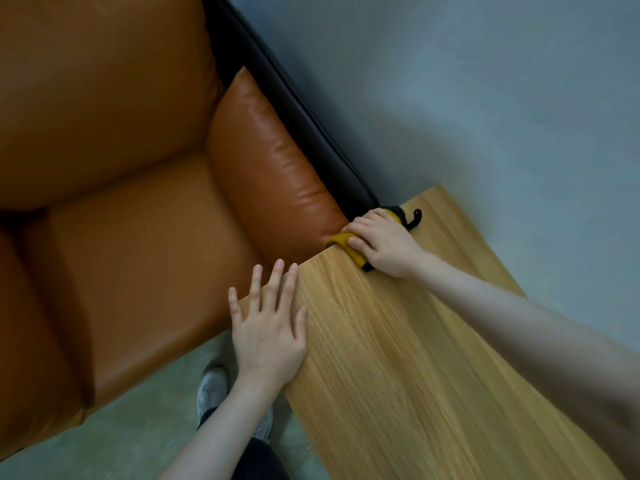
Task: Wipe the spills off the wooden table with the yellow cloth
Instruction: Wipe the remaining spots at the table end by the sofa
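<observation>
- A light wooden bench with a straight grain runs from the lower right up toward a pale grey-blue wall, over a dull greenish floor.
- The left hand lies flat at the bench's near left edge, fingers straight and spread, holding nothing.
- A grey shoe shows on the floor below that wrist, partly hidden by the forearm.
- Farther along the same edge, the right hand curls over the yellow cloth and presses it on the bench top; most of the cloth is hidden under the fingers.
- A small dark thing peeks out beyond the knuckles; it is hard to make out.
- An orange leather sofa with a dark outer side stands just beside the bench.
</observation>
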